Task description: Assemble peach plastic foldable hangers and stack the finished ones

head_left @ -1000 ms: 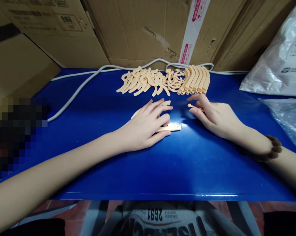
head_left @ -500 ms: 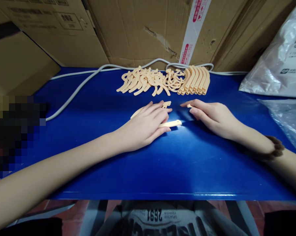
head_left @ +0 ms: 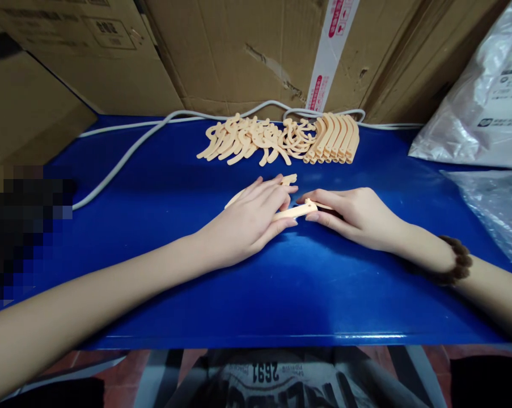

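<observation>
1 pale, holed strip (head_left: 295, 212) pinched in left fingers (head_left: 280, 198), 1 thin beige piece (head_left: 324, 207) pinched in right fingers (head_left: 326, 197)

Upside-down "2691" (head_left: 266, 372) on garment (head_left: 219, 371)

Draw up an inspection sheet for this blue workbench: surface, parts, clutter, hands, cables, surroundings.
Surface: glossy blue tabletop, reflecting light near its front edge.
Parts: long cream plastic-looking strip and thin knob-ended cream piece, ends close together, contact unclear; loose heap of curved cream pieces beside a neat row of curved cream pieces.
Clutter: printed clear plastic bag, far right.
Hands: left hand grips the strip; right hand pinches the knob-ended piece.
Cables: light grey round cable behind the pieces, curving forward at left.
Surroundings: brown cardboard boxes behind; left side pixelated, unreadable.
</observation>
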Demonstrator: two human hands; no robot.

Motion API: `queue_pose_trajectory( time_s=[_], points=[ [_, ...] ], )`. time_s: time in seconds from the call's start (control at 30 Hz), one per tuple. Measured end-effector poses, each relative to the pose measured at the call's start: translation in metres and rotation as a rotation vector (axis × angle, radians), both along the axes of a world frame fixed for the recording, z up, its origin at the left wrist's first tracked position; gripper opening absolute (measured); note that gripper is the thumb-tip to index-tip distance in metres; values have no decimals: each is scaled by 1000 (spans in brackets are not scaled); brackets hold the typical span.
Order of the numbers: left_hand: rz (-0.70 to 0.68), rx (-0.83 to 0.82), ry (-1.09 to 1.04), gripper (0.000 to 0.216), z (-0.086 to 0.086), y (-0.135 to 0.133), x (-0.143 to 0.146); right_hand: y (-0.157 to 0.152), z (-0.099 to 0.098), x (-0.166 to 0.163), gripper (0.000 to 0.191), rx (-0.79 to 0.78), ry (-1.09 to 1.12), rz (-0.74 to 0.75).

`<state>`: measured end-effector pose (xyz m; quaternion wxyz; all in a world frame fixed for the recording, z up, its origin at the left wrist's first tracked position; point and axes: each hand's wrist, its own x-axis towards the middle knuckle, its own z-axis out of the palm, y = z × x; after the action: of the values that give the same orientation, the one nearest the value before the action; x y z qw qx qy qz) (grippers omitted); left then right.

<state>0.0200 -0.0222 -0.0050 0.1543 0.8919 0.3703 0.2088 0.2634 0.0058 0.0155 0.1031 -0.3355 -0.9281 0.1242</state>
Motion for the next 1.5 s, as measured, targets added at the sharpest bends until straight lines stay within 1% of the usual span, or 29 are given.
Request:
queue_pose_trajectory(
  time_s=[0.1,0.23,0.4,0.5,0.67,0.8,1.03,1.23,1.4,1.5],
  points=[
    [7,-5,-14,19,-1,0,1,-1,1,-3,43,-26,13,-15],
    [4,-12,-37,20,1,1,2,-3,4,-4,40,-109,83,-28],
    [-72,-1,-94,18,5,3,0,-3,7,-4,42,-152,124,-61],
    [-102,-3,-97,18,6,4,-2,-3,6,-2,42,-142,135,-86],
    [-149,28,0,29,7,6,-5,-3,3,2,37,-121,167,-107],
    [-153,20,69,31,6,7,-7,-4,4,2,36,-82,188,-151],
    [-137,34,77,36,5,7,-7,-4,3,0,39,-62,223,-216],
    [-131,13,51,36,5,7,-6,-3,3,2,43,-40,222,-201],
    [-125,14,30,35,4,7,-6,0,4,3,43,-86,223,-169],
    [-111,12,26,35,3,8,-7,1,3,3,44,-95,228,-176]
  ],
)
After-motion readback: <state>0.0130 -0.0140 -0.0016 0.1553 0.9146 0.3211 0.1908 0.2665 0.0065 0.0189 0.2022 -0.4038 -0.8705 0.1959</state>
